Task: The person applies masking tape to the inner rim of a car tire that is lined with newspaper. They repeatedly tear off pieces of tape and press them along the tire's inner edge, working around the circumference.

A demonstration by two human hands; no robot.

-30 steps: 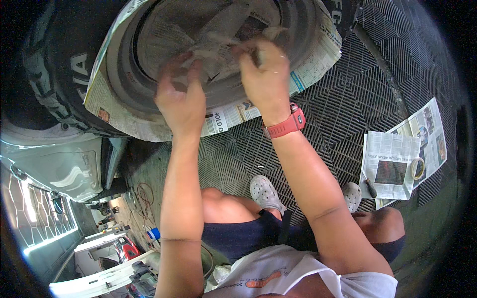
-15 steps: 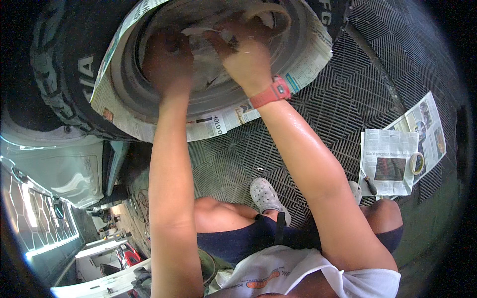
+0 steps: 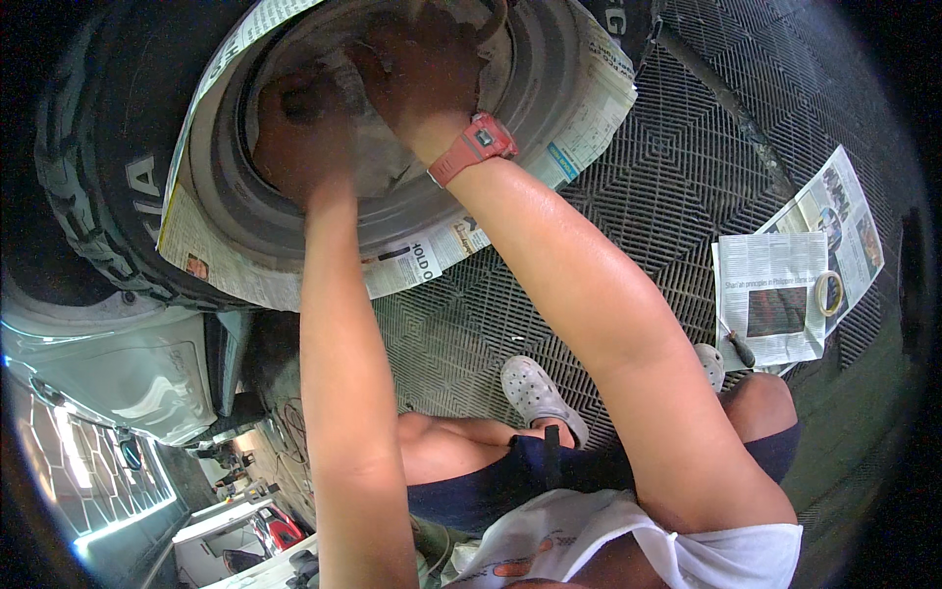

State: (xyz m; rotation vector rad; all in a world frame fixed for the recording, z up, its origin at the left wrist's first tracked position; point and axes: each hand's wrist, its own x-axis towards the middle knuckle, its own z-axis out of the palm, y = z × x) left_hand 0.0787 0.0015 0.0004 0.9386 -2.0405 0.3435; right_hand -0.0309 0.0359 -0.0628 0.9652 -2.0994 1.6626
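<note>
Both hands are inside a grey wheel rim (image 3: 392, 211) whose edge is lined with newspaper (image 3: 397, 270), set in a black tyre (image 3: 108, 196). My left hand (image 3: 304, 128), in shadow at the left inside the rim, has its fingers curled in; what they hold is too dark to make out. My right hand (image 3: 422, 83), with a red watch (image 3: 473, 147) on its wrist, is bent close beside it. A tan ring like a masking tape roll (image 3: 497, 20) shows at the right hand's far side, partly cut off by the frame's top edge.
On the black grid floor mat (image 3: 667, 177) at the right lie newspaper sheets (image 3: 775, 255), a tape roll (image 3: 829, 293) and a dark-handled tool (image 3: 741, 348). A silver car panel (image 3: 128, 368) stands at the left. My light clogs (image 3: 540, 398) are below the tyre.
My right hand has moved left and inward, closer to the left hand, and the tan ring has shifted with it. The view has shifted slightly.
</note>
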